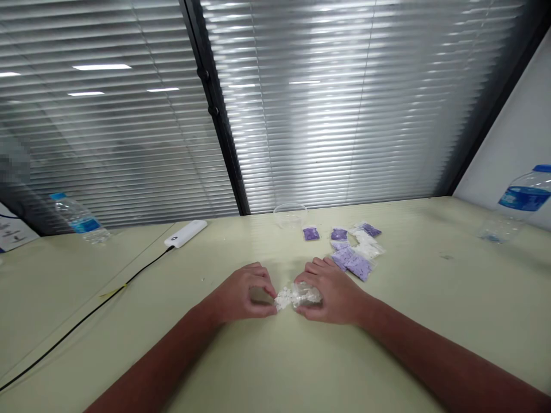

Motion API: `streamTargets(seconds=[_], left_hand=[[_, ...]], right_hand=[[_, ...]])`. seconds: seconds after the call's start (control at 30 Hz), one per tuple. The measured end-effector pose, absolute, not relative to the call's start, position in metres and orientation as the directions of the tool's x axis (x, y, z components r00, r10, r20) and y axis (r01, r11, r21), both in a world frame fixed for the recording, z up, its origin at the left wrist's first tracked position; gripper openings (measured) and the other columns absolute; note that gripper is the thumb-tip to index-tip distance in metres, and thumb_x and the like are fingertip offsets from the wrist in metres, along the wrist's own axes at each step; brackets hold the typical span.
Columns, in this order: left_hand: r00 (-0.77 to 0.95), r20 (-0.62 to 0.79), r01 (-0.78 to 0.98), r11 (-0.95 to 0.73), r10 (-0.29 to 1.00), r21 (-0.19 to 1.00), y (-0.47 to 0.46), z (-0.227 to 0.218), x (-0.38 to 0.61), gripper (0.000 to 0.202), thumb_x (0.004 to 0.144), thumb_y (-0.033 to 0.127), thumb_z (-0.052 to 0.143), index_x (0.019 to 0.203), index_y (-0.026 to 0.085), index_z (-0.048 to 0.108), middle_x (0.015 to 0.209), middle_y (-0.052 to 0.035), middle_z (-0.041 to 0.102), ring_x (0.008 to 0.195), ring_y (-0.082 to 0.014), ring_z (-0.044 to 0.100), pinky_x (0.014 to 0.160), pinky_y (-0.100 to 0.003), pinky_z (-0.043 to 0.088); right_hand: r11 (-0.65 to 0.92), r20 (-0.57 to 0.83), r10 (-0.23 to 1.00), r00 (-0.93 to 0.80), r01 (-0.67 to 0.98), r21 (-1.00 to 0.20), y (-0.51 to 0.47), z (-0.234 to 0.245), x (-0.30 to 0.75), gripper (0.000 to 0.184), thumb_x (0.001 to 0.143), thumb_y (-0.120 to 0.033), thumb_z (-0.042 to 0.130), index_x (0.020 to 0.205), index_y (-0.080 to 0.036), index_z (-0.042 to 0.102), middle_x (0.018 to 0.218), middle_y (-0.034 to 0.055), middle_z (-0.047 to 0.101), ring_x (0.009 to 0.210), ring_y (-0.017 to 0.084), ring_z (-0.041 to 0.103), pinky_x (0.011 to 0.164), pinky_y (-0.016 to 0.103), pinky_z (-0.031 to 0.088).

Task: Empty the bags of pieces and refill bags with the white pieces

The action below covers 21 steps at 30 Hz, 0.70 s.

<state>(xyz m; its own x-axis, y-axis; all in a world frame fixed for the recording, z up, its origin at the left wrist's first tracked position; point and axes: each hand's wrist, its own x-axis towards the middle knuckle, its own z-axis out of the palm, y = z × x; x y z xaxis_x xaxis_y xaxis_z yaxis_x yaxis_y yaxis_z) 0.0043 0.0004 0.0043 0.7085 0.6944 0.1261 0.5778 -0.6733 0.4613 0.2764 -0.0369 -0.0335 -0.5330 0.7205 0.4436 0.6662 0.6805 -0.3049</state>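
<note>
My right hand [330,291] is wrapped round a small clear plastic container [306,295] that lies on its side on the table, its mouth turned left. Whitish bits show through its wall. A small heap of white pieces [283,299] sits at that mouth; whether a clear bag surrounds them I cannot tell. My left hand [248,293] curls in from the other side, with thumb and fingertips closed against the heap's left edge. Beyond my right hand lie small bags of purple pieces [358,265] and a clear bag of white pieces [368,245].
A round clear lid or dish [290,215] stands at the table's back edge. To the left are a white power bank [186,233] with a black cable [92,310] and a tilted water bottle [81,219]. A larger bottle [516,201] stands at right. Blinds [336,103] line the back.
</note>
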Motion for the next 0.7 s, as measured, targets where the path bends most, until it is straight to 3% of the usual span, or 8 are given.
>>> streamTargets(seconds=[0.17,0.3,0.4,0.5,0.7], left_hand=[[0.708,0.147,0.547,-0.668,0.690,0.504,0.004,0.006,-0.002,0.012,0.081,0.035,0.073,0.089,0.026,0.072,0.091,0.0003,0.070,0.090,-0.0089,0.059,0.082,-0.021,0.048],[0.693,0.117,0.598,-0.658,0.712,0.458,0.007,0.002,0.001,0.031,0.076,0.047,0.080,0.073,0.021,0.063,0.079,0.0041,0.064,0.080,-0.0054,0.055,0.079,-0.018,0.041],[0.678,0.124,0.617,-0.653,0.724,0.439,0.006,-0.001,0.007,0.037,0.080,0.053,0.074,0.069,0.020,0.060,0.072,0.0053,0.062,0.074,-0.0036,0.052,0.081,-0.019,0.038],[0.678,0.152,0.591,-0.656,0.719,0.468,0.004,-0.002,0.008,0.033,0.086,0.053,0.065,0.075,0.022,0.066,0.077,0.0032,0.067,0.079,-0.0052,0.057,0.085,-0.021,0.041],[0.698,0.135,0.595,-0.674,0.704,0.437,0.003,-0.002,0.007,0.022,0.076,0.056,0.077,0.084,0.036,0.079,0.087,0.0038,0.074,0.084,-0.0076,0.061,0.082,-0.023,0.044]], right_hand=[[0.681,0.438,0.721,-0.537,0.665,-0.306,-0.037,-0.034,0.277,0.046,0.079,-0.054,0.074,0.114,-0.023,0.068,0.096,0.0045,0.063,0.093,0.022,0.054,0.087,0.041,0.036],[0.687,0.436,0.720,-0.540,0.648,-0.330,-0.036,-0.035,0.276,0.046,0.078,-0.054,0.074,0.113,-0.024,0.068,0.097,0.0041,0.063,0.094,0.022,0.054,0.088,0.041,0.036],[0.689,0.435,0.718,-0.543,0.639,-0.342,-0.037,-0.035,0.276,0.046,0.079,-0.054,0.075,0.113,-0.024,0.068,0.096,0.0034,0.063,0.093,0.021,0.054,0.088,0.040,0.037],[0.690,0.440,0.717,-0.541,0.640,-0.338,-0.037,-0.035,0.277,0.046,0.079,-0.054,0.075,0.113,-0.024,0.068,0.096,0.0034,0.063,0.093,0.021,0.054,0.087,0.040,0.037],[0.689,0.449,0.715,-0.536,0.648,-0.324,-0.036,-0.036,0.277,0.046,0.078,-0.053,0.075,0.114,-0.024,0.070,0.094,0.0048,0.062,0.091,0.022,0.053,0.086,0.041,0.037]])
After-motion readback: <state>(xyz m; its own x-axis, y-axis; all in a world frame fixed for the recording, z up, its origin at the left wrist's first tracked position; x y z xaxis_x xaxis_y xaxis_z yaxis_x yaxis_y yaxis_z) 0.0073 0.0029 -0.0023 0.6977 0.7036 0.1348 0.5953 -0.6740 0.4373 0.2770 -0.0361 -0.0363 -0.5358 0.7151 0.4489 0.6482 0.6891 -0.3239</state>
